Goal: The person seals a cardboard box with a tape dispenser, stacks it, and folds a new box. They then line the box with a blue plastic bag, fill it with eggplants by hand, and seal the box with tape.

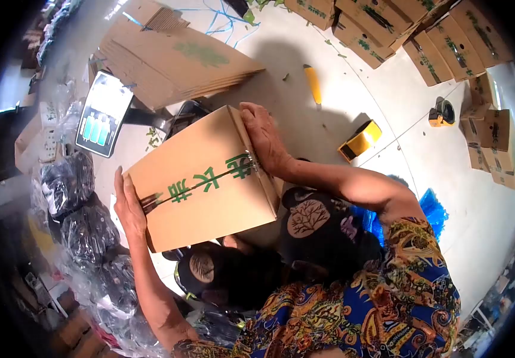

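Observation:
A cardboard box (209, 173) with green characters and a dark strip along its seam is held above my knees, tilted. My left hand (129, 206) presses flat against its left end, with the fingers extended up along the side. At the opposite end, my right hand (263, 138) lies over the upper right edge, its fingers together. The box is gripped between the two palms. Its underside is hidden.
A lit screen (103, 113) stands left of the box. Flat cardboard sheets (180, 59) lie beyond. Yellow tape tools (360, 139) are on the floor, printed boxes (448, 48) at upper right. Plastic-wrapped bundles (87, 232) line the left.

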Motion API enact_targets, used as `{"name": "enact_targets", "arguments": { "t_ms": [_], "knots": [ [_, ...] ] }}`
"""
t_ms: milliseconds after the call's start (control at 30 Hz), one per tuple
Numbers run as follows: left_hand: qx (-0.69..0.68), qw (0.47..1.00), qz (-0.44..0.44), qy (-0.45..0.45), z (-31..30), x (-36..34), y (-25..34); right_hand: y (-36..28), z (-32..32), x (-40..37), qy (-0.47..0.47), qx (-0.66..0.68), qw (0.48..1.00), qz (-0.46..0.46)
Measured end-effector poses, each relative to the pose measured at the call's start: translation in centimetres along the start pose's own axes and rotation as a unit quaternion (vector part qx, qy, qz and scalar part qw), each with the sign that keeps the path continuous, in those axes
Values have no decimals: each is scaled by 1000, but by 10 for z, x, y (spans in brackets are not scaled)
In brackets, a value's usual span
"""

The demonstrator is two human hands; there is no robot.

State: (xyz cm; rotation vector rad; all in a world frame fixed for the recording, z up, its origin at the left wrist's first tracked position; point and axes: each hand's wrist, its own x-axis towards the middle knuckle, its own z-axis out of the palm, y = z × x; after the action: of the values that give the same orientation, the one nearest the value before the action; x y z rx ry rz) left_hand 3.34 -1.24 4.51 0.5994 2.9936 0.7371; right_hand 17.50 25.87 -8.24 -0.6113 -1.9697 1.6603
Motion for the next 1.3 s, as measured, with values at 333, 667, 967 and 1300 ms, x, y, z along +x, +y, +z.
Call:
{"name": "enact_targets", "arguments": {
  "t_ms": [333, 667, 967, 1300],
  "knots": [
    [-144, 983, -113, -15, -31, -11, -50, 87, -9, -24, -256, 104, 931, 237],
    [-517, 811, -273, -15, -15, -135, -167, -56, -20, 29, -437, 309, 807, 250],
    [-381, 879, -252, -134, -55, -125, -186, -250, -4, -17, -502, -41, 839, -208],
    [-425, 873, -167, -172, -67, -86, -24, -196, 14, -98, -507, -325, 686, -408]
  ]
}}
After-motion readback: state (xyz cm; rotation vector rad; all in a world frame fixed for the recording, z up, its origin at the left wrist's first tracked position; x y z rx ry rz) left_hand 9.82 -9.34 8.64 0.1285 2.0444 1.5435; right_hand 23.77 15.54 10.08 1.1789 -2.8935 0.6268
